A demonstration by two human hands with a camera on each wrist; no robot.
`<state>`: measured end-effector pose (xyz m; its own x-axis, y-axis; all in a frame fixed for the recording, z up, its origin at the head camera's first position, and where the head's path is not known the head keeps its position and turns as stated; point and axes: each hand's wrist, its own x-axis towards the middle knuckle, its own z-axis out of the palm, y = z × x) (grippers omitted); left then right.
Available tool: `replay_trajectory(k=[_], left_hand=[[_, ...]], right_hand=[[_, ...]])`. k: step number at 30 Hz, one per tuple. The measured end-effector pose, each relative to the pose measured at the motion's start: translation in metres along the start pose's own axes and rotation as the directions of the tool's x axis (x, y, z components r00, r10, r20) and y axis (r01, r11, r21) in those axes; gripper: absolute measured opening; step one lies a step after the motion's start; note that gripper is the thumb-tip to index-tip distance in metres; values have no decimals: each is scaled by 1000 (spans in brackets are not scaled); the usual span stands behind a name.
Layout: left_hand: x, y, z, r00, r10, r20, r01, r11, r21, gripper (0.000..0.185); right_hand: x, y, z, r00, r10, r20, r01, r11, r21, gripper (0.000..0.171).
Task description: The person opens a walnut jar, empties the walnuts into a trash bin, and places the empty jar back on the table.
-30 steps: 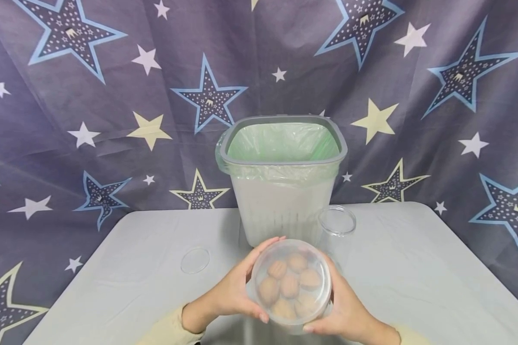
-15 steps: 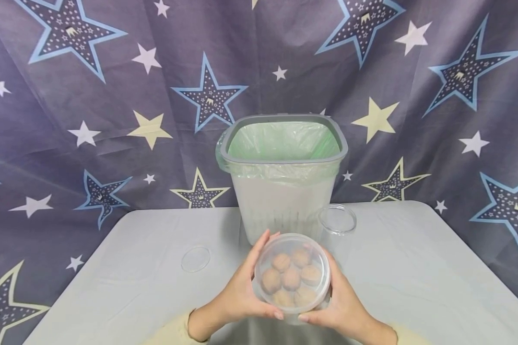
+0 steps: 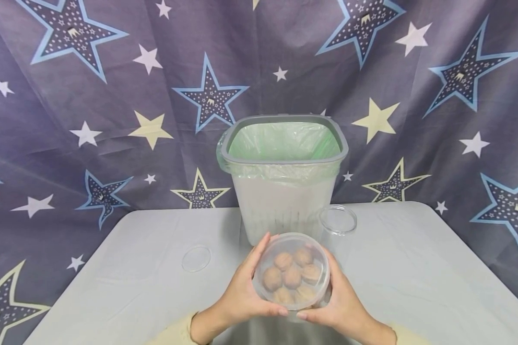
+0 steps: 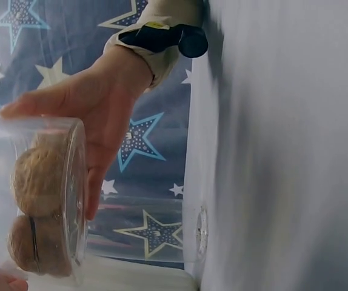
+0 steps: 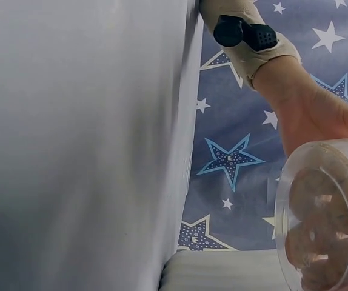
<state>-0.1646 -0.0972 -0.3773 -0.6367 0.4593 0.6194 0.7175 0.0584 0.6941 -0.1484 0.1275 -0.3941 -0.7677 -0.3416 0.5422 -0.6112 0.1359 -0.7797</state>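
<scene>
Head view, round clear plastic tub w/ ridged walnuts, both hands cupping.

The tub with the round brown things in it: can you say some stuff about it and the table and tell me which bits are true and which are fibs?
1. Both hands hold the tub. True: the left hand and right hand grip it from either side.
2. The tub is sitting inside the bin. False: it is held above the table, in front of the bin.
3. The bin has a green bag in it. True.
4. The tub is empty. False: several round brown walnuts are inside.
5. A clear jar stands to the right of the bin. True.
6. A small clear lid lies on top of the bin. False: it lies flat on the table, left of the hands.
</scene>
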Motion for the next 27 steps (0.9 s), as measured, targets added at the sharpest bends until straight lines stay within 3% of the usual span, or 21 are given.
replay_trajectory(k=[16,27], left_hand=[[-2,8,2,988,-147,-45,148,989,9,118],[0,6,-6,998,-24,-63,28,998,58,121]], right_hand=[[-3,1,-1,999,42,-25,-43,999,-18,119],[-5,1,-5,998,59,-25,-61,997,-52,117]])
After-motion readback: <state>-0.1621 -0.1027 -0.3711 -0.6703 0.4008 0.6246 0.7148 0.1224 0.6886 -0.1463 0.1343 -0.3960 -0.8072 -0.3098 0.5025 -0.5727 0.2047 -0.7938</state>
